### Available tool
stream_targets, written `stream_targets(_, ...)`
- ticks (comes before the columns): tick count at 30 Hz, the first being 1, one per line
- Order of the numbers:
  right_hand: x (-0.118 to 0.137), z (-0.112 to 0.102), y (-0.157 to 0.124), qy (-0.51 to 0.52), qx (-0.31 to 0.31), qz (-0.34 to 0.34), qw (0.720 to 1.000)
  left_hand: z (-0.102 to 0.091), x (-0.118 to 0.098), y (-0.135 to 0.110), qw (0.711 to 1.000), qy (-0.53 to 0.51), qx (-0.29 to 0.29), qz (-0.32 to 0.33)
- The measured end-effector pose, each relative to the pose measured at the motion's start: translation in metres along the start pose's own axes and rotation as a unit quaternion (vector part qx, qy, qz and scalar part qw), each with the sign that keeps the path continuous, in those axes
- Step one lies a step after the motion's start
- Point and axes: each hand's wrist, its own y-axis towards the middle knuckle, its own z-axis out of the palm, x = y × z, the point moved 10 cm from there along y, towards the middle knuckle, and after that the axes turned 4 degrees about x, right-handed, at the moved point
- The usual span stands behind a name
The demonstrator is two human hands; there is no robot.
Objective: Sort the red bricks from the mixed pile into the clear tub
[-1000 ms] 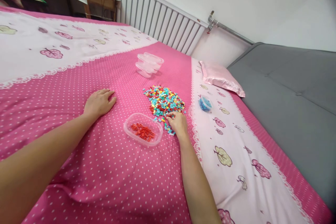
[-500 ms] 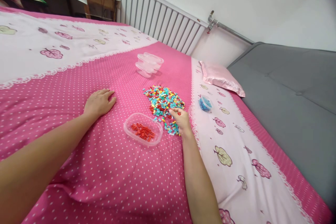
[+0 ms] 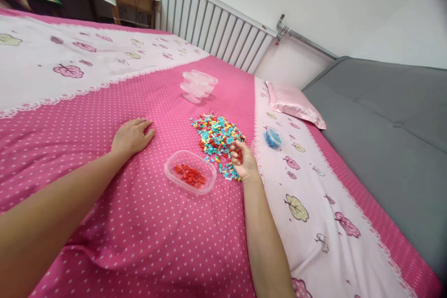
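Note:
A pile of small coloured bricks (image 3: 216, 134) in blue, red and yellow lies on the pink dotted bedspread (image 3: 139, 223). My right hand (image 3: 244, 160) is at the pile's near right edge, turned palm up, with its fingers curled round a few red bricks (image 3: 237, 152). Just left of it stands a clear oval tub (image 3: 190, 178) holding red bricks. My left hand (image 3: 131, 136) lies flat on the bedspread with fingers stretched out, well left of the pile and holding nothing.
A small clear tub of blue bricks (image 3: 273, 138) sits to the right on the pale part of the spread. A stack of empty clear tubs (image 3: 198, 84) stands behind the pile. A pink pillow (image 3: 293, 102), a grey sofa (image 3: 384, 139) and a white radiator (image 3: 209, 28) border the bed.
My right hand lifted from the near edge of the pile, turned palm up and shifted a little right, now showing red bricks in its fingers. My left hand has stayed still.

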Motion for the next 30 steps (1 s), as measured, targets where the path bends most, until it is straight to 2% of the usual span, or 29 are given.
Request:
stream_targets(2,-0.001,-0.005,0.003,-0.145,-0.019,-0.026,0.989,0.000,0.000,0.000,1.000,-0.002,0.001,-0.001)
stream_targets(3,0.000,-0.005,0.004,-0.225,-0.022,-0.046,0.973,0.001,0.000,0.000,1.000,-0.003,0.001,-0.001)
stream_targets(6,0.002,0.000,0.005,-0.443,-0.020,-0.095,0.891,0.000,0.000,0.000,1.000,-0.005,-0.004,0.002)
stream_targets(8,0.001,0.004,0.005,-0.535,-0.015,-0.103,0.839,0.000,0.000,0.000,1.000,-0.005,-0.005,0.003)
stream_targets(10,-0.001,0.008,0.005,-0.583,-0.007,-0.102,0.806,0.000,0.000,0.000,1.000,-0.007,-0.004,0.004)
stream_targets(12,-0.002,0.011,0.004,-0.608,-0.003,-0.099,0.787,0.000,0.000,0.000,1.000,-0.006,-0.003,0.002)
stream_targets(20,0.001,0.019,0.000,-0.665,-0.014,-0.103,0.740,0.000,0.000,0.000,1.000,-0.004,0.004,0.002)
stream_targets(22,0.001,0.018,0.000,-0.653,-0.015,-0.104,0.750,0.000,-0.001,0.000,1.000,-0.001,0.008,0.000)
stream_targets(24,0.001,0.016,0.000,-0.609,-0.011,-0.098,0.787,0.000,-0.001,0.000,1.000,0.003,0.010,-0.003)
stream_targets(27,0.004,0.010,-0.001,-0.454,-0.012,-0.081,0.887,0.000,-0.001,0.000,1.000,0.010,0.008,-0.004)
stream_targets(29,0.005,0.007,-0.002,-0.296,-0.002,-0.061,0.953,0.000,0.000,0.000,1.000,0.010,0.009,-0.005)
stream_targets(30,0.005,0.008,-0.003,-0.211,0.009,-0.050,0.976,0.000,0.000,0.000,1.000,0.009,0.009,-0.005)
